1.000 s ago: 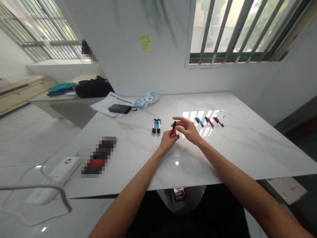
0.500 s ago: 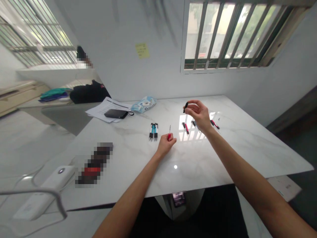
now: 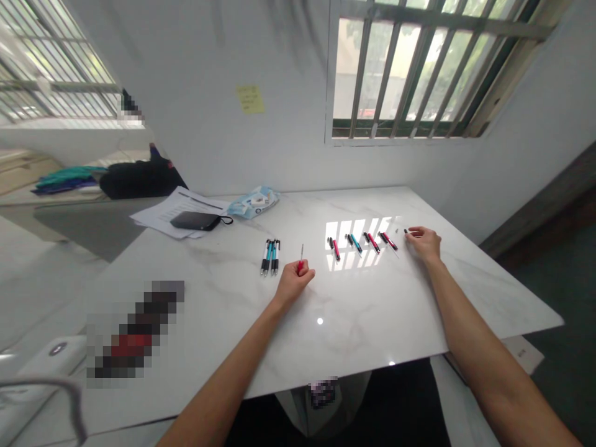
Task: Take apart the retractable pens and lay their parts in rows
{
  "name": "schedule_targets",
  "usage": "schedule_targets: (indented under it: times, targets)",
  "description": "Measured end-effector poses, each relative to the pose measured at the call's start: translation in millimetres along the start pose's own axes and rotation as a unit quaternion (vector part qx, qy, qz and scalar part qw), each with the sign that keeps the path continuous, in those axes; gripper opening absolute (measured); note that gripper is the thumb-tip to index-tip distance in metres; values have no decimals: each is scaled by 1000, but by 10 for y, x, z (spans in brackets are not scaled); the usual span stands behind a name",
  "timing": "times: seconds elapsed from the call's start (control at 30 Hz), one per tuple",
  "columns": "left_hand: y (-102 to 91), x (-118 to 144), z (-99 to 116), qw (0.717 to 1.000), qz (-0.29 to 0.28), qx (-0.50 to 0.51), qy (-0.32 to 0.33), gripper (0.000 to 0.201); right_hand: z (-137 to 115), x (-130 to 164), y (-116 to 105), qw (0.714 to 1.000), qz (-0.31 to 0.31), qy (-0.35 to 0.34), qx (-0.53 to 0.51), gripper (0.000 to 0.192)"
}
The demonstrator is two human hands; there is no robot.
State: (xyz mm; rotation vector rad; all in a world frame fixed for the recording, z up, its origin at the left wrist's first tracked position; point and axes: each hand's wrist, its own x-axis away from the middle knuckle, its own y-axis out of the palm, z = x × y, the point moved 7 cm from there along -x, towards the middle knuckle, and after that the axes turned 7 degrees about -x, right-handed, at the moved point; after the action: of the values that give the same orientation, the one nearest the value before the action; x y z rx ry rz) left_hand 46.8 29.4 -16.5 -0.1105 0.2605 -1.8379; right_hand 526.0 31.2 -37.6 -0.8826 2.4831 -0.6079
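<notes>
My left hand (image 3: 293, 284) rests closed on the white table around a red pen barrel (image 3: 300, 267). A thin refill (image 3: 302, 251) sticks up out of the barrel. At the far right, my right hand (image 3: 426, 243) pinches a small black pen part (image 3: 406, 231) at the tabletop, just right of a row of taken-apart pens. In that row lie red pen parts (image 3: 336, 249), blue pen parts (image 3: 356, 243), and two more red and black sets, the nearer one (image 3: 374, 243) beside the last one (image 3: 388, 240). Several whole click pens (image 3: 270, 257) lie side by side left of my left hand.
Printed papers (image 3: 156, 214) lie at the back left under a black pouch (image 3: 195, 220) with a loop. Beside them is a blue-and-white packet (image 3: 254, 202). A blurred-out dark and red object (image 3: 139, 329) sits front left. A barred window (image 3: 410, 74) is above the table.
My right hand has come down from above the row and moved right to the tabletop, still pinching the black part. My left hand keeps the red barrel. The view has shifted slightly.
</notes>
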Motion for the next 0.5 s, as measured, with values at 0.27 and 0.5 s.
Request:
schedule_targets:
  times: [0.27, 0.5]
  targets:
    - [-33, -17, -42, 1000, 2, -17, -1, 43, -140, 8, 223, 997, -23, -44, 57, 27]
    - [-37, -25, -52, 999, 3, -37, 6, 43, -143, 32, 274, 996, -47, -60, 42, 24]
